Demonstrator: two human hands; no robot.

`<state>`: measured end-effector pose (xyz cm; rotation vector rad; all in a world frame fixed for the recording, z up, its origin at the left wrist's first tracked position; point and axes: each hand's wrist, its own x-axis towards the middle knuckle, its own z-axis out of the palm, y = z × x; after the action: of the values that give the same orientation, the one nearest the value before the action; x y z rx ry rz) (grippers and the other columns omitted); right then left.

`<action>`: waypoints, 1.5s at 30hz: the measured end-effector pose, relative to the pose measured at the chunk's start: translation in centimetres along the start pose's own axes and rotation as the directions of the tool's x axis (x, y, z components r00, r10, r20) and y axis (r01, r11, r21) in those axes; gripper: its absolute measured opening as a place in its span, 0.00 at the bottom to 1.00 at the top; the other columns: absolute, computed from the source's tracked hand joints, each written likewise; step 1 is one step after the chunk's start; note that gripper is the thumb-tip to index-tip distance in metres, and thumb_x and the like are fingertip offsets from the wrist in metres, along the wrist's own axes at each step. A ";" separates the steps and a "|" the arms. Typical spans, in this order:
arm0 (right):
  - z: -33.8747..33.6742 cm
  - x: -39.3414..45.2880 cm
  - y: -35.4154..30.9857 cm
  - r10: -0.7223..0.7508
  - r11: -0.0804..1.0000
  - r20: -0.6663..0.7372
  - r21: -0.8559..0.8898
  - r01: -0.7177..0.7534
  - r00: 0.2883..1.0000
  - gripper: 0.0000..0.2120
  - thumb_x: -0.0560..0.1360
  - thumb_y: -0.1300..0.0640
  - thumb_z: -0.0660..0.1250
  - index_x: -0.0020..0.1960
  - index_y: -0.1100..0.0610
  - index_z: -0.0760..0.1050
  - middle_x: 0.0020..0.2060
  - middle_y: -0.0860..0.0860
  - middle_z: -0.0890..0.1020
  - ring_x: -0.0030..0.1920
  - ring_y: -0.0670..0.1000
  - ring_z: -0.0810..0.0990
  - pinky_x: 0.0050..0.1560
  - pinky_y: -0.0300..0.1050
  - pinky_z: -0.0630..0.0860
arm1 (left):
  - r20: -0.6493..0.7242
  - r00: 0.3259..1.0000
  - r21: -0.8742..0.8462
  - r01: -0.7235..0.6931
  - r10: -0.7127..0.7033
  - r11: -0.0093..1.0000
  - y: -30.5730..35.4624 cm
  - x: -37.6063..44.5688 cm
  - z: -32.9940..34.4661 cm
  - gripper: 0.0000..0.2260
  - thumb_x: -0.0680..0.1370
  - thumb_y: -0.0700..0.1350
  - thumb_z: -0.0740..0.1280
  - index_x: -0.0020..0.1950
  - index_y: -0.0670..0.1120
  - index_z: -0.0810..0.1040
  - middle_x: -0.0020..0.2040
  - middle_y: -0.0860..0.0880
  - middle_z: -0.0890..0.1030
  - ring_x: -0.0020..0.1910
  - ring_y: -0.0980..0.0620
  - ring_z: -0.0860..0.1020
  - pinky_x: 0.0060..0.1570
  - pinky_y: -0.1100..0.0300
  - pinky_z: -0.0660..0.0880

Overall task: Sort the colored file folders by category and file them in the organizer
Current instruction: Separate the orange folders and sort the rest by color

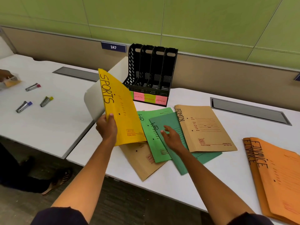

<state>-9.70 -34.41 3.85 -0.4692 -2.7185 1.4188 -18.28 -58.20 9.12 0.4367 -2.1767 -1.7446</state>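
My left hand (107, 127) grips a yellow folder marked SPORTS (120, 108), lifted and tilted above the table. My right hand (171, 137) hovers open over two green HR folders (154, 143), fingers spread. A brown ADMIN folder (206, 127) lies to their right, and another brown folder (142, 163) lies partly under the green ones. Two orange FINANCE folders (276, 174) lie at the far right. The black organizer (151, 73) stands behind, its slots showing no folders, with labels SPORTS, FINANCE and ADMIN on its base.
Another desk to the left holds three staplers (33, 87) and another person's hand on a clear box (9, 81). Cable hatches (248, 111) are set into the desks. A foot in a sandal (60, 181) is on the floor at the left.
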 end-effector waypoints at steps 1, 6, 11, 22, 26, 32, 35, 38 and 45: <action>-0.3 0.3 -0.6 -0.007 1.000 -0.013 0.024 0.007 1.000 0.23 0.81 0.50 0.59 0.74 0.56 0.63 0.69 0.59 0.71 0.64 0.57 0.74 0.63 0.54 0.74 | -0.015 0.999 -0.013 -0.034 0.034 0.999 0.3 0.1 -0.3 0.19 0.78 0.44 0.65 0.28 0.48 0.64 0.29 0.52 0.68 0.31 0.50 0.67 0.33 0.58 0.63; -1.6 1.4 -3.0 -0.040 0.991 -0.092 0.127 0.052 0.995 0.25 0.81 0.49 0.59 0.75 0.56 0.61 0.71 0.58 0.68 0.67 0.57 0.71 0.65 0.56 0.72 | 0.049 0.988 -0.142 -0.141 0.150 0.980 1.7 0.0 -0.8 0.17 0.79 0.42 0.64 0.31 0.48 0.65 0.28 0.54 0.65 0.25 0.61 0.64 0.27 0.64 0.61; -3.6 1.4 -3.3 0.027 0.962 -0.165 0.271 0.019 0.986 0.30 0.81 0.45 0.59 0.78 0.54 0.55 0.74 0.55 0.64 0.72 0.57 0.66 0.69 0.59 0.68 | 0.250 0.965 -0.305 -0.003 0.083 0.952 2.7 -2.6 1.2 0.07 0.81 0.45 0.64 0.46 0.49 0.80 0.40 0.56 0.81 0.36 0.63 0.78 0.35 0.67 0.75; -11.9 -3.5 5.6 0.366 0.917 -0.451 0.326 -0.232 0.814 0.29 0.79 0.40 0.58 0.75 0.54 0.61 0.73 0.55 0.68 0.70 0.60 0.67 0.70 0.59 0.64 | 0.653 0.756 -0.378 0.272 0.046 0.885 1.3 -11.8 8.7 0.07 0.81 0.45 0.64 0.56 0.50 0.80 0.53 0.48 0.84 0.53 0.46 0.81 0.52 0.50 0.78; -15.3 -7.0 9.3 0.446 0.882 -0.496 0.382 -0.274 0.745 0.28 0.80 0.43 0.59 0.76 0.54 0.61 0.73 0.55 0.67 0.71 0.60 0.66 0.70 0.60 0.65 | 0.753 0.651 -0.285 0.197 0.092 0.938 1.0 -16.2 12.1 0.09 0.80 0.51 0.64 0.59 0.53 0.77 0.54 0.50 0.84 0.52 0.49 0.83 0.50 0.53 0.81; -18.7 -12.0 13.4 0.438 0.885 -0.575 0.408 -0.222 0.691 0.22 0.80 0.50 0.61 0.73 0.54 0.66 0.69 0.50 0.71 0.70 0.56 0.68 0.69 0.53 0.67 | 0.840 0.538 -0.198 0.173 0.076 0.965 1.0 -23.1 16.3 0.20 0.75 0.56 0.70 0.65 0.52 0.75 0.57 0.50 0.82 0.54 0.49 0.82 0.54 0.44 0.80; -21.2 -14.7 15.8 0.464 0.880 -0.613 0.402 -0.253 0.639 0.21 0.81 0.51 0.61 0.73 0.53 0.67 0.70 0.51 0.72 0.69 0.57 0.69 0.69 0.54 0.67 | 0.879 0.467 -0.165 0.116 0.092 0.979 1.2 -27.0 18.0 0.21 0.76 0.58 0.68 0.67 0.54 0.73 0.58 0.52 0.82 0.55 0.50 0.82 0.55 0.45 0.80; -24.1 -17.2 18.7 0.483 0.873 -0.620 0.391 -0.290 0.619 0.19 0.81 0.51 0.60 0.71 0.55 0.69 0.67 0.54 0.74 0.67 0.58 0.72 0.67 0.57 0.70 | 0.909 0.407 -0.135 0.068 0.096 0.989 1.7 -31.1 19.8 0.25 0.76 0.61 0.65 0.71 0.56 0.70 0.61 0.54 0.80 0.57 0.52 0.80 0.57 0.48 0.79; -32.2 -23.6 27.1 0.547 0.833 -0.615 0.333 -0.443 0.568 0.26 0.82 0.54 0.59 0.76 0.61 0.60 0.73 0.59 0.66 0.72 0.60 0.64 0.70 0.52 0.63 | 0.928 0.361 -0.060 -0.088 0.088 0.994 2.2 -43.9 24.4 0.22 0.82 0.57 0.54 0.77 0.56 0.60 0.68 0.50 0.75 0.60 0.49 0.77 0.61 0.50 0.75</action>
<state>25.01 -0.94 3.18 -1.5099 -1.9069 1.1446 10.84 -17.54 3.82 -0.9839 -2.7663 -2.2162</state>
